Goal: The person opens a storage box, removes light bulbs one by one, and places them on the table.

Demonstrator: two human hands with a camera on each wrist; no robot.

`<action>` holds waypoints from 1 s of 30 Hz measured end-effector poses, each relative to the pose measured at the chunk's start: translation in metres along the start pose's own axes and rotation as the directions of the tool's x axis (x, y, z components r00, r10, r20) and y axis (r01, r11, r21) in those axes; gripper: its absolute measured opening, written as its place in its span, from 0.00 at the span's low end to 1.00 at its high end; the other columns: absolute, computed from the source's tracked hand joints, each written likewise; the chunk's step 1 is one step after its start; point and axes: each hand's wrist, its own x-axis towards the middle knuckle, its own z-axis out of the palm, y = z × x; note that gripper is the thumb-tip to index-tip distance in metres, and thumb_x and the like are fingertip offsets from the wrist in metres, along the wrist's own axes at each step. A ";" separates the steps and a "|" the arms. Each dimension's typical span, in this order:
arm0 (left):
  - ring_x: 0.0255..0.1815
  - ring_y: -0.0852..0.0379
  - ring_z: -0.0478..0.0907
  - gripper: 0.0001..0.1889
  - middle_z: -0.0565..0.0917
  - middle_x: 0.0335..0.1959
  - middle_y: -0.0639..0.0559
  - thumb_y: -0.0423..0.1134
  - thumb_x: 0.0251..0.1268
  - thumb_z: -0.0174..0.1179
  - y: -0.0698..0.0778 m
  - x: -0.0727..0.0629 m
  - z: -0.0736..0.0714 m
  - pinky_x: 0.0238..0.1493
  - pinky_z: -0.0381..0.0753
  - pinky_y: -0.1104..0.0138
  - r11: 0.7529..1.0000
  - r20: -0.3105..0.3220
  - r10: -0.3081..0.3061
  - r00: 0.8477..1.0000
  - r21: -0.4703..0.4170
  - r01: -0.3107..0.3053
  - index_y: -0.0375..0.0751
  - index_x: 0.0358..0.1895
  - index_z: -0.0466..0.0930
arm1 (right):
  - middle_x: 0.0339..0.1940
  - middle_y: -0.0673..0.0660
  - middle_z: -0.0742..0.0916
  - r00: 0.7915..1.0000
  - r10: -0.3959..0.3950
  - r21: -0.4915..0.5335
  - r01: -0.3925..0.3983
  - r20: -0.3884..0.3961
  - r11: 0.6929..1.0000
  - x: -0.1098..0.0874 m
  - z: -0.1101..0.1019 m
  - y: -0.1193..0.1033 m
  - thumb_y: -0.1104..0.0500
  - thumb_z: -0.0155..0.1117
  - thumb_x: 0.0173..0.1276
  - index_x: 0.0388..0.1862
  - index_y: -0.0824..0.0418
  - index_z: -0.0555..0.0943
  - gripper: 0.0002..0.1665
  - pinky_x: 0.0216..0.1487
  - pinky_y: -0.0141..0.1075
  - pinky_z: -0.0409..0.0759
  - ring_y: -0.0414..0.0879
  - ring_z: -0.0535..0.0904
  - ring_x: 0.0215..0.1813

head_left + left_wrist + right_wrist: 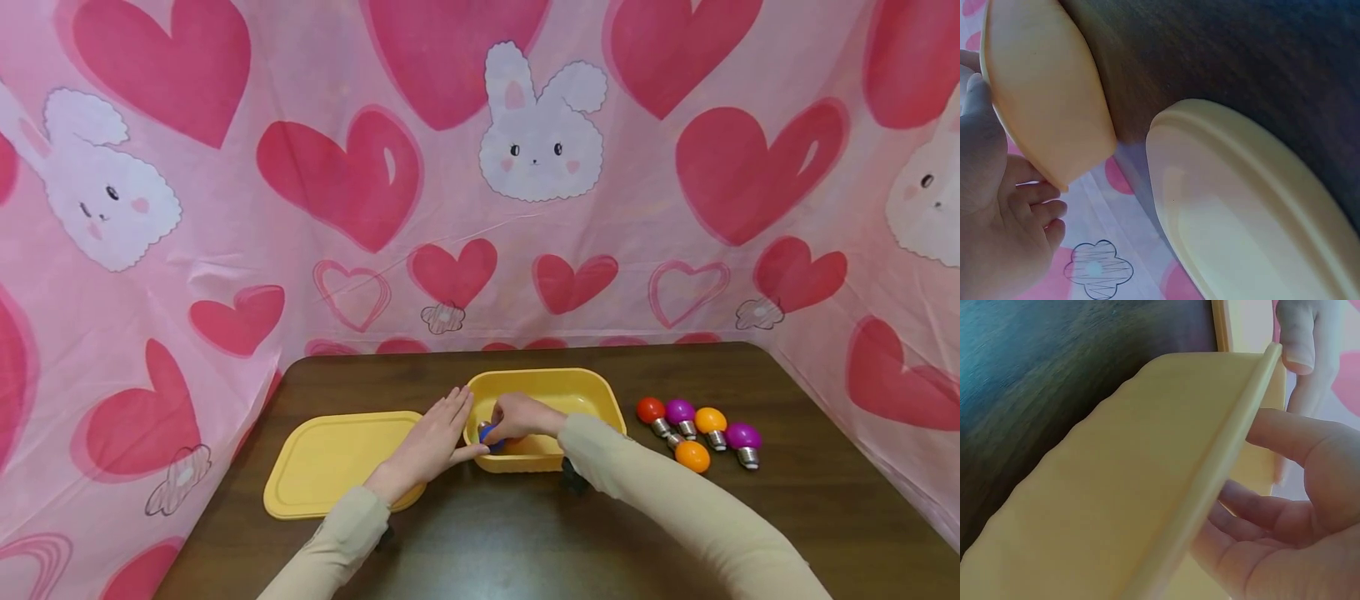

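Note:
A yellow rectangular box [566, 380] stands on the table. Inside its left end, my right hand [517, 417] reaches down with curled fingers around a blue light bulb [491, 440]. The box wall hides that bulb in the right wrist view, where the curled fingers [1260, 509] show behind the rim. My left hand [431, 433] rests against the box's left rim, fingers straight and thumb stretched over the near left corner. In the left wrist view its fingertips [1054, 209] lie along the rim.
Left of the box lies a flat yellow lid [330, 467], partly under my left forearm. To the right, several bulbs lie loose, among them a red bulb [651, 409], a purple bulb [744, 437] and an orange bulb [693, 457]. A pink heart-patterned cloth [450, 208] hangs behind the table.

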 end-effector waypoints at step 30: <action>0.79 0.41 0.58 0.45 0.60 0.78 0.39 0.63 0.68 0.56 0.002 0.000 0.000 0.79 0.60 0.51 1.000 0.005 -0.017 1.000 -0.022 0.017 0.32 0.76 0.58 | 0.36 0.55 0.88 0.997 -0.027 0.141 0.037 -0.073 0.989 -0.040 -0.025 0.045 0.53 0.74 0.60 0.43 0.65 0.85 0.18 0.39 0.34 0.87 0.41 0.83 0.34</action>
